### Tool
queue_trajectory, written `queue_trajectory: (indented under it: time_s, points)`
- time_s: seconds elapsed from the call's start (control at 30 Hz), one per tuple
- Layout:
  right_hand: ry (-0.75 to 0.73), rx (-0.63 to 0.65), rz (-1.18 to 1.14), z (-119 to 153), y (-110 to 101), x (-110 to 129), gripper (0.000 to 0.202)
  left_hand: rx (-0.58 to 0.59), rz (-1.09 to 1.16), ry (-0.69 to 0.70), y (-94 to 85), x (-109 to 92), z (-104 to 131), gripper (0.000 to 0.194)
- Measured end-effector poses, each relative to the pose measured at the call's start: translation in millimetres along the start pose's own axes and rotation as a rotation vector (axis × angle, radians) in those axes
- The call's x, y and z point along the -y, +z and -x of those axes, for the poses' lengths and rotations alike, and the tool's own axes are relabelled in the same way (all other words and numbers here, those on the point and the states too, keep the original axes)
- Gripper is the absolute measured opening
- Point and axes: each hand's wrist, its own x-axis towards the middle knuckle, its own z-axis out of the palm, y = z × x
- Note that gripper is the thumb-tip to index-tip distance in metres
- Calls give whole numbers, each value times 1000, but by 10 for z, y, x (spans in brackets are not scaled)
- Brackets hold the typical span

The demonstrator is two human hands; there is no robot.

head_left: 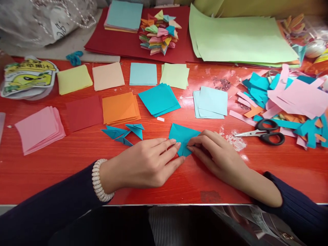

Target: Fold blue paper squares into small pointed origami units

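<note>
A blue paper sheet (183,134) with crease lines lies on the red table (164,191) between my hands. My left hand (151,162) rests its spread fingertips on the sheet's left and lower edge. Fingers and thumb of my right hand (217,157) pinch the sheet's right side near its lower corner. Left of the sheet, just beyond my left hand, sit several small folded blue pieces (124,134). A stack of blue squares (159,99) lies behind the sheet.
Stacks of pink (39,130), red (84,113), orange (120,108) and pale blue squares (213,102) surround the work area. Black-handled scissors (269,131) lie at the right beside paper scraps (299,99). A multicoloured paper ball (160,32) stands at the back.
</note>
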Motion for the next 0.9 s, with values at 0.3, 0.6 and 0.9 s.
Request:
queue_trajectory:
  time_s: [0.3,0.6,0.9]
  points:
    - [-26,-38,83,-15,27,18,6,2,-29,16,-4,7,2,22]
    - [-40,-61,93,86,27,-70,13,13,-14,6,3,10,7,22]
    - [-431,62,197,166,-209,-157,35,33,-3,2,-11,3,9,23]
